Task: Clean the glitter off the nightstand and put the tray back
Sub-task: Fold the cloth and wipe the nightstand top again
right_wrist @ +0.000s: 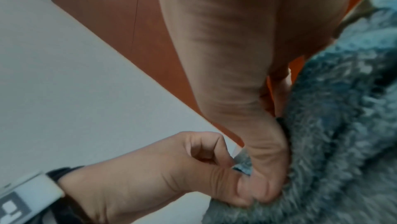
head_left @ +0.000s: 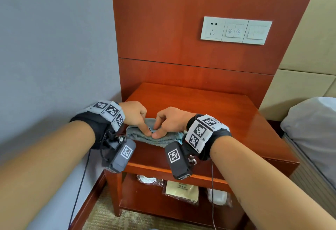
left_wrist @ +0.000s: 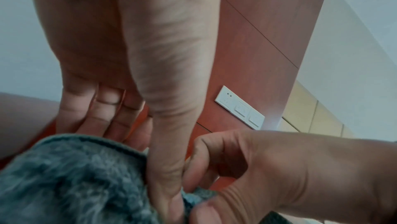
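Nearest me, under the top of the red-brown wooden bench (head_left: 227, 109), an open lower shelf (head_left: 145, 200) holds three things I can count: a round silvery item in clear wrap (head_left: 148, 179), a flat beige packet (head_left: 182, 191) and a white wrapped bundle (head_left: 218, 196); I cannot tell what any of them is.

Above that, my two hands meet over one folded blue-grey fluffy cloth (head_left: 158, 139) lying on the bench's front left part. My left hand (head_left: 135, 114) has its thumb and forefinger closed on a fold of the cloth's top layer, the other fingers curled. My right hand (head_left: 171, 120) pinches the same fold from the other side, thumb tip touching the left forefinger tip. The wrist views show the cloth (left_wrist: 71, 180) bunched right under both thumbs (right_wrist: 266, 168).

I see no tray, and no glitter on the bare wood I can make out.

Farther back, on the wooden wall panel (head_left: 181, 29), sits one white strip of three plates (head_left: 236, 30): a socket and two switch plates.
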{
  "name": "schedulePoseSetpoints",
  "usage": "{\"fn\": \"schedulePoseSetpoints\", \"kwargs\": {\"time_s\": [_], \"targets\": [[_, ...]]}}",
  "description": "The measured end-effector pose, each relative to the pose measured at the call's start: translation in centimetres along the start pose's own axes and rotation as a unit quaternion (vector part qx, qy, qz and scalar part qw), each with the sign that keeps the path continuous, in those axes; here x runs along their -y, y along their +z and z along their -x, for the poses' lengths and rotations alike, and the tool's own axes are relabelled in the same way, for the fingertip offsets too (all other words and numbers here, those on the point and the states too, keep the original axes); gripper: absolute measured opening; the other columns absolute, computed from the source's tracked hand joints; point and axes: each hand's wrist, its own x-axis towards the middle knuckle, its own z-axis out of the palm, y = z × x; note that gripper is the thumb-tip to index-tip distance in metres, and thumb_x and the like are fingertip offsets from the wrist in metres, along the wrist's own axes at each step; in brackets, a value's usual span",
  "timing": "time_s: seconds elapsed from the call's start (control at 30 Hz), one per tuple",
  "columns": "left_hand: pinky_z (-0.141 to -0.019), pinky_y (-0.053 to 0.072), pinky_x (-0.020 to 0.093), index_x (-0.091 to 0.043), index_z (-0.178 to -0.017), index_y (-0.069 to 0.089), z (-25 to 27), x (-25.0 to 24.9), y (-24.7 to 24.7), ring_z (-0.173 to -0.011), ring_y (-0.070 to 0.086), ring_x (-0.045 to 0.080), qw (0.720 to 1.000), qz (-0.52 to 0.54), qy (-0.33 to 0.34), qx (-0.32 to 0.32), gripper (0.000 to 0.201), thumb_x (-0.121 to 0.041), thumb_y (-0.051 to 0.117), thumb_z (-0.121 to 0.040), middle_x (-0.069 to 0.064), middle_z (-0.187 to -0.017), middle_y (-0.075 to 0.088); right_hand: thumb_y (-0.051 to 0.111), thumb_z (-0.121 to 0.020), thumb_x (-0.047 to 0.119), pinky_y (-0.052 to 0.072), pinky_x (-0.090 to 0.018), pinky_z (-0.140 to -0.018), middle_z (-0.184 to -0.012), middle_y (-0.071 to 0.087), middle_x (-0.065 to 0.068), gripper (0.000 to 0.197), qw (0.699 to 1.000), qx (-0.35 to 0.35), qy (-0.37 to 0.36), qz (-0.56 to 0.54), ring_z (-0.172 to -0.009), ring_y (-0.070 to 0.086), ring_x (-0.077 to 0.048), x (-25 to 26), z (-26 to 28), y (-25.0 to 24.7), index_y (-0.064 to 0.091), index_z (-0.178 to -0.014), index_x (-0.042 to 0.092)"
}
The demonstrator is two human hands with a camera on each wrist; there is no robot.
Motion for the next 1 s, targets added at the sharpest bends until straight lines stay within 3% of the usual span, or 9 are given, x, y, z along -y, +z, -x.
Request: {"fn": "schedulePoseSetpoints", "kwargs": {"time_s": [0.17, 0.3, 0.4, 0.53, 0.67, 0.77, 0.83, 1.0], "targets": [[-0.063, 0.032, 0.029, -0.019, -0.062, 0.048, -2.3, -6.3, 1.4, -0.071, 0.043, 0.017, 0.998, -0.002, 0.056, 0.005, 0.047, -0.048, 0.085, -0.061, 0.0, -0.074, 0.05, 0.086, -0.068, 0.027, 0.046, -0.02, -0.067, -0.08, 0.062, 0.009, 0.02, 0.995, -0.048, 0.053, -0.075, -0.077, 0.056, -0.006, -5.5, 3.8, -2.1, 0.068, -0.075, 0.022], [-0.055, 0.027, 0.027, -0.012, -0.072, 0.049, -4.4, -12.2, 2.5, -0.066, 0.038, 0.02, 0.993, -0.027, 0.112, 0.028, 0.046, -0.046, 0.08, -0.07, 0.005, -0.071, 0.044, 0.087, -0.067, 0.025, 0.041, -0.019, -0.061, -0.074, 0.061, 0.011, 0.019, 0.987, -0.087, 0.113, -0.079, -0.072, 0.055, -0.005, -9.6, 6.5, -4.2, 0.068, -0.07, 0.024], [-0.052, 0.026, 0.027, -0.013, -0.063, 0.045, -6.1, -16.5, 3.5, -0.054, 0.034, 0.017, 0.989, -0.03, 0.146, 0.023, 0.047, -0.045, 0.078, -0.073, 0.001, -0.058, 0.041, 0.086, -0.068, 0.023, 0.039, -0.018, -0.058, -0.072, 0.06, 0.011, 0.019, 0.977, -0.118, 0.161, -0.081, -0.07, 0.052, -0.004, -12.7, 8.5, -5.8, 0.067, -0.07, 0.024], [-0.049, 0.025, 0.026, -0.013, -0.055, 0.041, -8.2, -21.9, 4.7, -0.049, 0.03, 0.016, 0.984, -0.039, 0.174, 0.022, 0.051, -0.044, 0.076, -0.076, 0.0, -0.053, 0.036, 0.086, -0.069, 0.02, 0.038, -0.017, -0.056, -0.072, 0.06, 0.009, 0.019, 0.959, -0.158, 0.214, -0.092, -0.069, 0.053, -0.004, -16.7, 10.8, -7.6, 0.067, -0.071, 0.022], [-0.051, 0.034, 0.025, -0.01, -0.076, 0.06, -10.1, -25.7, 5.2, -0.061, 0.046, 0.019, 0.983, -0.062, 0.174, 0.016, 0.038, -0.043, 0.077, -0.075, 0.003, -0.066, 0.053, 0.085, -0.07, 0.019, 0.041, -0.017, -0.058, -0.073, 0.059, 0.009, 0.019, 0.949, -0.172, 0.249, -0.084, -0.069, 0.052, -0.004, -19.3, 11.6, -9.1, 0.066, -0.072, 0.021], [-0.062, 0.044, 0.029, -0.008, -0.088, 0.069, -11.7, -27.1, 5.6, -0.072, 0.058, 0.021, 0.982, -0.065, 0.177, -0.009, 0.037, -0.042, 0.077, -0.075, 0.004, -0.077, 0.063, 0.083, -0.071, 0.023, 0.043, -0.02, -0.067, -0.076, 0.059, 0.009, 0.017, 0.947, -0.182, 0.259, -0.056, -0.075, 0.053, -0.008, -20.8, 11.1, -10.1, 0.066, -0.076, 0.023], [-0.064, 0.045, 0.03, -0.01, -0.093, 0.068, -12.5, -27.8, 5.7, -0.077, 0.06, 0.022, 0.98, -0.084, 0.179, -0.028, 0.038, -0.044, 0.074, -0.078, 0.004, -0.081, 0.063, 0.081, -0.074, 0.024, 0.043, -0.023, -0.075, -0.08, 0.059, 0.008, 0.016, 0.946, -0.187, 0.263, -0.031, -0.082, 0.054, -0.011, -21.3, 10.6, -10.9, 0.066, -0.081, 0.023], [-0.062, 0.047, 0.028, -0.015, -0.066, 0.056, -15.4, -28.9, 5.1, -0.069, 0.061, 0.02, 0.979, -0.105, 0.166, -0.05, 0.038, -0.046, 0.074, -0.077, 0.001, -0.062, 0.058, 0.079, -0.076, 0.025, 0.048, -0.027, -0.078, -0.095, 0.065, 0.002, 0.021, 0.949, -0.161, 0.269, 0.043, -0.088, 0.058, -0.015, -22.4, 8.2, -12.9, 0.07, -0.094, 0.02]]}}
